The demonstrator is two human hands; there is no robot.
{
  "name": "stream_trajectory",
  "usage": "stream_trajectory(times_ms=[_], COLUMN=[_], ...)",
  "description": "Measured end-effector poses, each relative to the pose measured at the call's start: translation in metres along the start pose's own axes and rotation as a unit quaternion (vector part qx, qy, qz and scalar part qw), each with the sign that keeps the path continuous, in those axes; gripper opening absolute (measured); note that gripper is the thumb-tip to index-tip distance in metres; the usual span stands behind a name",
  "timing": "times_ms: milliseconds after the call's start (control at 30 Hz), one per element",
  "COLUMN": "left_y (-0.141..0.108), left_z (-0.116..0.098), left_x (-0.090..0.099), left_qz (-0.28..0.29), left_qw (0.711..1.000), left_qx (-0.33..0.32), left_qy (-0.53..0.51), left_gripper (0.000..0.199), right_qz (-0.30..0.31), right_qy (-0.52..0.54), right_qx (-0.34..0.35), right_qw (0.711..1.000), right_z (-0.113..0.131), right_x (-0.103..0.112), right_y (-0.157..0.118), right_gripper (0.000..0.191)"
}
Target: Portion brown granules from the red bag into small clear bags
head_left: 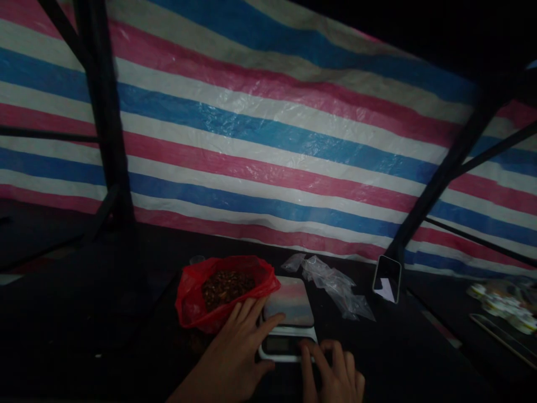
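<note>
A white digital kitchen scale point(312, 331) with a shiny square platform lies on the dark table. Its small display point(277, 343) sits in a black panel at the near end. My left hand point(241, 350) is stretched out along the scale's left side, the forefinger reaching over the platform's edge and the thumb lower down, apart. At the right end of the panel, a fingertip of my right hand point(335, 372) touches the scale; its other fingers are bent and hold nothing visible. A red plastic bag point(193, 310) stands open just beyond my left hand, with small brown pieces point(226, 285) inside.
Clear plastic bags point(335, 282) lie beyond the scale, to its right. A phone point(386, 280) leans against a dark post point(436, 184). Yellow-and-white items point(505, 308) lie at the far right. Striped plastic sheeting point(268, 145) hangs behind the table.
</note>
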State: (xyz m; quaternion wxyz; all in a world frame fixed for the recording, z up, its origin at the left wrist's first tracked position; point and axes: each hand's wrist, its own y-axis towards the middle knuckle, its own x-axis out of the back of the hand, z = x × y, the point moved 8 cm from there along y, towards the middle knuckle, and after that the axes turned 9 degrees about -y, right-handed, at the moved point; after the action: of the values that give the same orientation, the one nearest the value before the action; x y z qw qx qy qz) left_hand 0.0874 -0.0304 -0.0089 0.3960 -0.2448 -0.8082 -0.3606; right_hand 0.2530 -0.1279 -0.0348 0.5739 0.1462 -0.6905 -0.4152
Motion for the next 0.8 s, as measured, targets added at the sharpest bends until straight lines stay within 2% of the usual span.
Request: stream_trajectory(times_ms=[200,533,800], left_y=[0.008,0.013,0.007], left_z=[0.005,0.004,0.005], left_x=[0.000,-0.002,-0.004], left_qz=[-0.008,0.018,-0.002], left_qw=[1.000,0.999,1.000], left_qx=[0.024,0.049,0.014], left_qy=[-0.002,0.003,0.022], left_gripper=[0.093,0.081,0.078], right_qz=[0.005,0.010,0.021], right_qy=[0.016,0.035,0.059], right_qx=[0.010,0.007,0.045], right_qw=[1.000,0.999,0.997], right_z=[0.000,0.000,0.000], right_x=[0.002,0.002,0.000], right_y=[0.002,0.005,0.012], right_gripper=[0.059,0.053,0.034])
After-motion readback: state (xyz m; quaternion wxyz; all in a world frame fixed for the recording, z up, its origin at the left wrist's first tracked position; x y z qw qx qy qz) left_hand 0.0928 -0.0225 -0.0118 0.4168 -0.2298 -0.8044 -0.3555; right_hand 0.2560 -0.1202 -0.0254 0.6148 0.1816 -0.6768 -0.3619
